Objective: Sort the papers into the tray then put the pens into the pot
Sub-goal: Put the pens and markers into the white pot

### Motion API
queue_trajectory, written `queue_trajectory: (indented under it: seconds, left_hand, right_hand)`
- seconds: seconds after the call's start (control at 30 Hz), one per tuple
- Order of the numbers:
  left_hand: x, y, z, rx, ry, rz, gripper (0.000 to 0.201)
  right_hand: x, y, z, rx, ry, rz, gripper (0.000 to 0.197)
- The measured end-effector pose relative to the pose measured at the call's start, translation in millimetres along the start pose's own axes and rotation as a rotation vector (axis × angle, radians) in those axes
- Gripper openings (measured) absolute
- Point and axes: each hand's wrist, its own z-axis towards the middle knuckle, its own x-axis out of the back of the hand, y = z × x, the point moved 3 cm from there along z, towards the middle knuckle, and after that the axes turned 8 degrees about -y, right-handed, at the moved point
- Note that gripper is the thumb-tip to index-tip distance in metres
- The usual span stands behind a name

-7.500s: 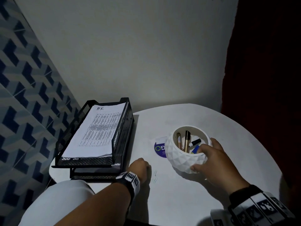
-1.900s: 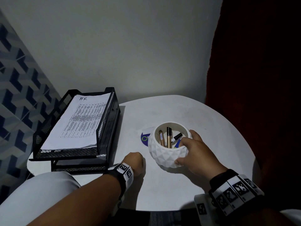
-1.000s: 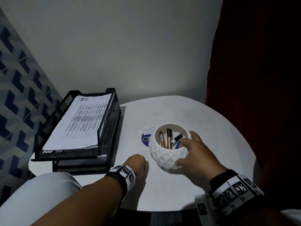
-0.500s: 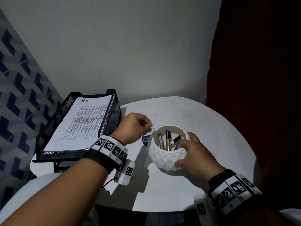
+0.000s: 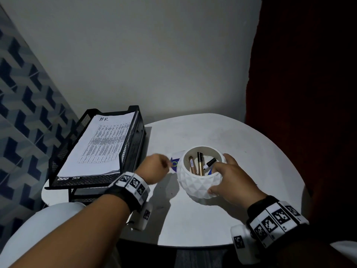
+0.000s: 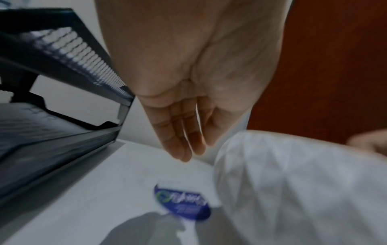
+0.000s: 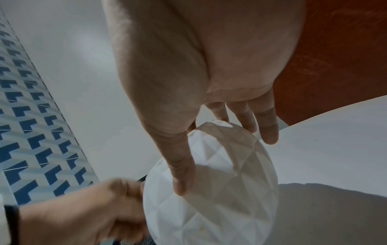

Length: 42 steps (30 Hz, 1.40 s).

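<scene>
A white faceted pot (image 5: 201,180) stands on the round white table (image 5: 251,151) with three pens (image 5: 200,163) upright in it. My right hand (image 5: 220,171) grips the pot from the right, thumb on its near side and fingers over the far rim. In the right wrist view the thumb (image 7: 180,179) presses the pot (image 7: 209,207). My left hand (image 5: 166,165) hovers just left of the pot, fingers (image 6: 178,145) relaxed and holding nothing. At the left, a printed sheet (image 5: 100,146) lies in the top tier of the black mesh tray (image 5: 131,144).
A blue round sticker (image 5: 174,164) is on the table between my left hand and the pot, also seen under the left hand as the sticker (image 6: 182,205). A blue patterned wall runs on the left and a dark red surface (image 5: 309,93) on the right.
My left hand has lifted from the table's front edge, swung up beside the pot and now drops slightly toward the sticker. My right hand keeps its hold on the pot.
</scene>
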Motion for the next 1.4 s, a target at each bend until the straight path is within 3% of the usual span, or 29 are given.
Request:
queue_trajectory:
  seconds: [0.1, 0.17, 0.23, 0.53, 0.63, 0.7, 0.77, 0.9, 1.0, 1.1, 1.27, 1.4]
  left_hand:
    - [-34.6, -25.8, -9.8, 0.142, -0.263, 0.267, 0.029]
    - [-52.5, -35.9, -15.6, 0.175, -0.357, 0.360, 0.041]
    - [-63.2, -41.2, -17.8, 0.180, -0.406, 0.421, 0.034]
    - [-77.4, -41.8, -16.4, 0.129, -0.412, 0.444, 0.017]
    - [-77.2, -40.6, -20.6, 0.134, -0.394, 0.384, 0.022]
    - [-61.3, -37.0, -17.1, 0.157, -0.252, 0.287, 0.015]
    - [-34.1, -30.3, -6.8, 0.142, -0.108, 0.023, 0.012]
    - [23.3, 8.2, -0.5, -0.044, 0.095, -0.384, 0.021]
    - [29.4, 40.7, -13.8, -0.200, 0.054, -0.385, 0.013]
    - [19.3, 44.9, -21.1, -0.232, 0.040, -0.319, 0.025]
    - [17.9, -7.3, -24.9, -0.073, 0.159, -0.230, 0.040]
    - [-8.4, -63.2, -26.2, 0.095, -0.081, 0.109, 0.025]
  right_hand:
    - [0.8, -0.6, 0.2, -0.007, -0.005, -0.004, 0.044]
    - [0.5, -0.8, -0.5, -0.004, -0.005, -0.001, 0.045]
    - [0.3, -0.5, -0.6, 0.000, -0.004, 0.002, 0.044]
    - [1.0, 0.0, 0.2, -0.015, -0.011, 0.006, 0.043]
    - [-0.1, 0.1, -0.8, -0.020, -0.020, -0.010, 0.043]
    - [-0.3, 0.0, -1.5, -0.016, -0.025, -0.010, 0.043]
    - [-0.1, 0.3, -1.5, -0.013, -0.027, -0.006, 0.044]
    - [-1.4, -4.9, -2.2, 0.002, -0.039, 0.002, 0.045]
    - [-5.1, -14.4, -3.7, 0.033, -0.060, -0.007, 0.044]
    - [-10.3, -24.4, -5.1, 0.072, -0.065, -0.014, 0.045]
    - [-16.1, -25.1, -10.0, 0.069, -0.092, -0.022, 0.047]
    - [-14.9, -21.3, -14.0, 0.032, -0.098, -0.064, 0.046]
